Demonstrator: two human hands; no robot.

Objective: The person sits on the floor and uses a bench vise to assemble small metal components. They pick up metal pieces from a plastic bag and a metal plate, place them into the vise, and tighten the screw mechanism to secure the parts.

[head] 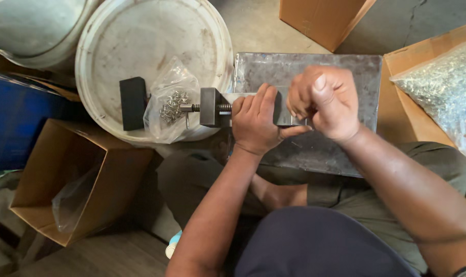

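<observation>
- The left hand (256, 123) is wrapping around a small metal vise (227, 107) and holding it down on a flat grey metal plate (345, 77).
- The vise is lying half on the plate and half on the lid of a big white bucket (140, 46), so keeping it pressed flat and steady looks like the main thing here.
- The right hand (325, 102) is curling into a loose fist just beside the left one, at the near end of the vise. It is a bit blurry, and I cannot tell if it is pinching anything small.
- A threaded screw (192, 108) is sticking out of the vise toward a clear bag of small shiny parts (171, 105). A black block (133, 102) is sitting just past the bag.
- To do this well, I think the left fingers should be staying off the moving part of the vise, so nothing gets squeezed.
- A bigger bag of shiny bits (448, 82) is resting in a cardboard box (397, 61) on the right.
- An open brown box (68, 179) is waiting on the floor to the left.
</observation>
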